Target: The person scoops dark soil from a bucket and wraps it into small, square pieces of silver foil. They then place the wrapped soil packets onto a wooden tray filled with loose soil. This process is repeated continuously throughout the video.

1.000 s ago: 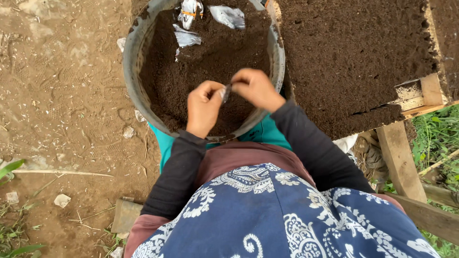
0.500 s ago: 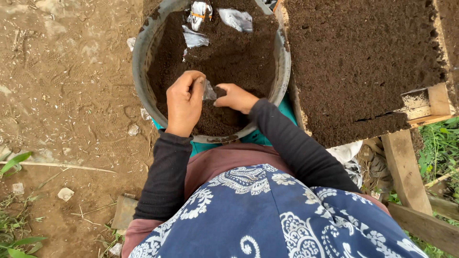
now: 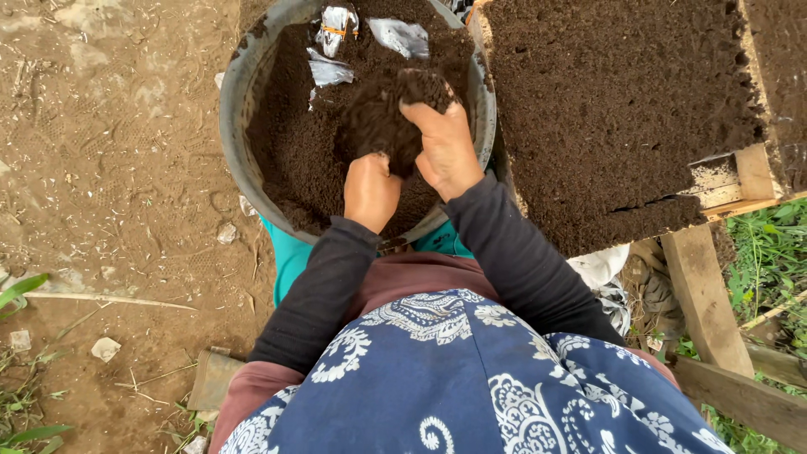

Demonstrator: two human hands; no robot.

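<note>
Both arms reach forward in black sleeves, elbows bent. The left hand [image 3: 370, 190] is curled into a loose fist, knuckles up. Just beside it and farther forward, the right hand [image 3: 444, 148] cups upward, fingers closed round a clump.

Bare dirt ground [image 3: 109, 168] left, small stones [image 3: 105, 348] scattered on it. Wooden frame [image 3: 706, 298] right, packed with dark soil slab [image 3: 622, 109]. Grass [image 3: 777, 252] at far right.

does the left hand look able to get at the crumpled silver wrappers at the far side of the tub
Probably yes. The left hand is already inside the tub, and only loose soil lies between it and the wrappers; nothing blocks the way.
</note>
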